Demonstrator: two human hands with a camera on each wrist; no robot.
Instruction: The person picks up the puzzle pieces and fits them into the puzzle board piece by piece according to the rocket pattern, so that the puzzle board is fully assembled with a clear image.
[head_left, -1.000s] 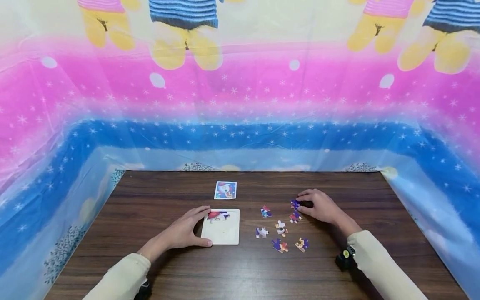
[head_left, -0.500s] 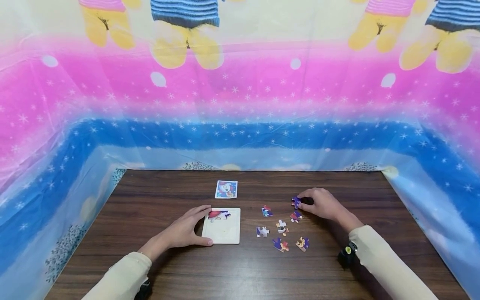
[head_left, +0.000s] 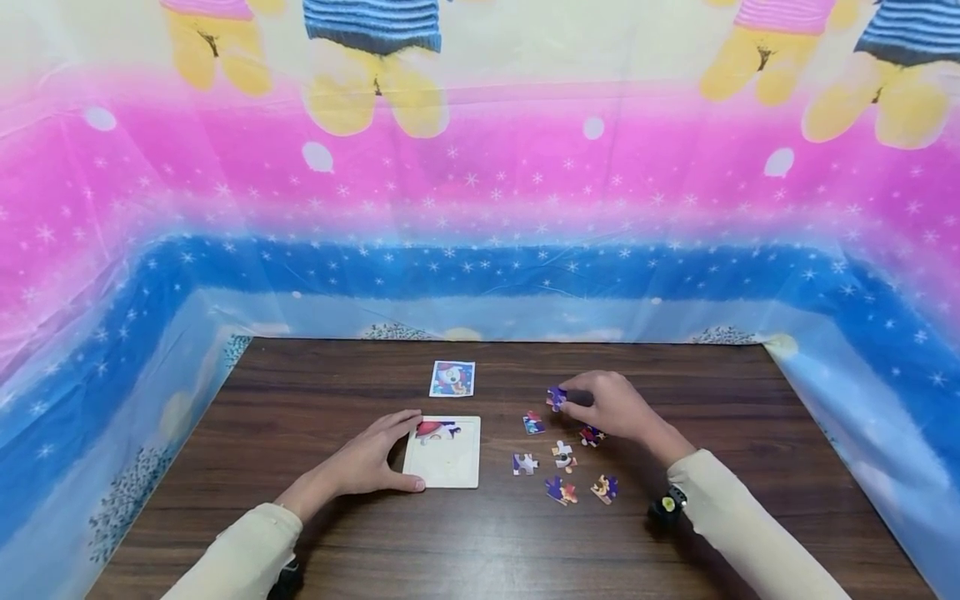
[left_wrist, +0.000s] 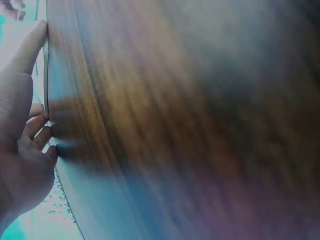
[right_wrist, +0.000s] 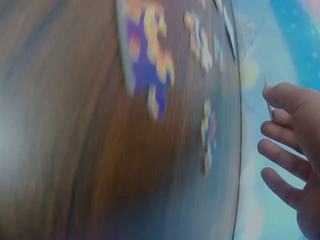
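Observation:
My left hand (head_left: 372, 458) spans the left side of a square white puzzle tray (head_left: 450, 467), thumb at its near corner and fingers at the far one. Some red, white and purple puzzle pieces (head_left: 437, 430) fill the tray's top left. Between thumb and forefinger, my right hand (head_left: 618, 406) pinches a purple puzzle piece (head_left: 555, 398). In the right wrist view that piece (right_wrist: 269, 102) shows edge-on, raised off the table, with the other fingers spread below. A red and blue piece (head_left: 533, 423) lies just nearer than the held one.
Several loose pieces lie right of the tray, among them a white one (head_left: 564, 456), a purple-edged one (head_left: 525, 464) and a yellow one (head_left: 604, 489). A picture card (head_left: 452, 379) lies beyond the tray. A printed cloth (head_left: 480, 275) borders the brown table (head_left: 337, 550).
My right hand has lifted the purple puzzle piece from the far right of the loose pieces and carried it left. My left hand stays on the tray.

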